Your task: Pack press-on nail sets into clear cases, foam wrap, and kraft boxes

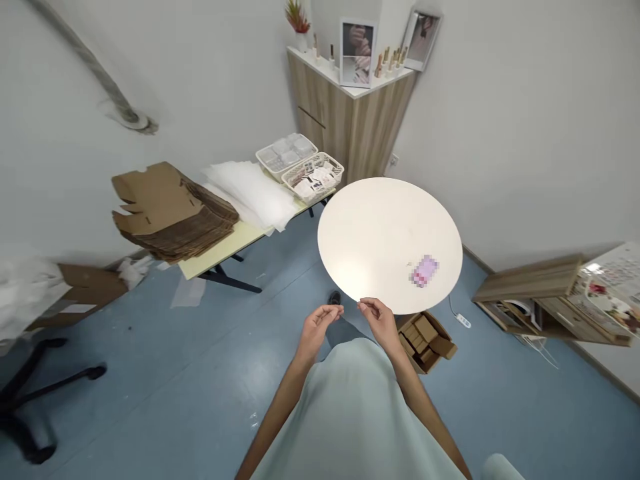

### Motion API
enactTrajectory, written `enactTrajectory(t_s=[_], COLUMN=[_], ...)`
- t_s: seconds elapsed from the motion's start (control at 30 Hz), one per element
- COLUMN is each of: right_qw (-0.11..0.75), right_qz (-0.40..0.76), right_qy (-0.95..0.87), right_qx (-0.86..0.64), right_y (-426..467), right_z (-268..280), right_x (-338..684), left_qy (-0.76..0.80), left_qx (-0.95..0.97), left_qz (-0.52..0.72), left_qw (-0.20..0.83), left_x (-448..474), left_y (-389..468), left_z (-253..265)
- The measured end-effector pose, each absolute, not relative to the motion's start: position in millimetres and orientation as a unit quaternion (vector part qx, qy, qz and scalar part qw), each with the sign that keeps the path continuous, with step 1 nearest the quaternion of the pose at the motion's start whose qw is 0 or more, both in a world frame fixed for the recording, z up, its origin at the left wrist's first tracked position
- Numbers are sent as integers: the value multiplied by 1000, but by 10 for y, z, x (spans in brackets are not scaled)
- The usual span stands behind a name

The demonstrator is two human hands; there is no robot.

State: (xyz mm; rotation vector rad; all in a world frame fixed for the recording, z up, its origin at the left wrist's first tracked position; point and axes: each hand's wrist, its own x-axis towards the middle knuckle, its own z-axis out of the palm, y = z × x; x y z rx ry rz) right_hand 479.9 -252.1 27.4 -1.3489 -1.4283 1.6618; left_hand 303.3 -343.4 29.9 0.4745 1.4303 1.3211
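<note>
The round table [380, 233] lies at one o'clock from the hands, its near rim just beside the right hand [377, 317]. Open blue floor [210, 380] spreads from seven to nine o'clock; an open carton [425, 340] crowds four o'clock. Forearms reach forward, the left hand [320, 320] apart from the right. Both bring thumb and fingers together; whether anything thin sits between, I cannot tell.

A round white table [373, 230] bears a blurred purple-and-pink object [425, 271] near its right edge.
</note>
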Motion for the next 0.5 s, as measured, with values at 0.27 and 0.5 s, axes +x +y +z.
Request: enactTrajectory(t_s=[0.27,0.5], right_qw=[274,267], right_qz=[668,680], right_qy=[-506,-474], right_qx=[-471,-492], right_y=[-1778,-1237], right_z=[82,-12], right_x=[3769,3217], left_qy=[658,684], left_qx=[221,214], left_qz=[531,515], left_qw=[486,470], left_x=[1961,1230], left_y=[-2791,-2156], left_z=[539,705])
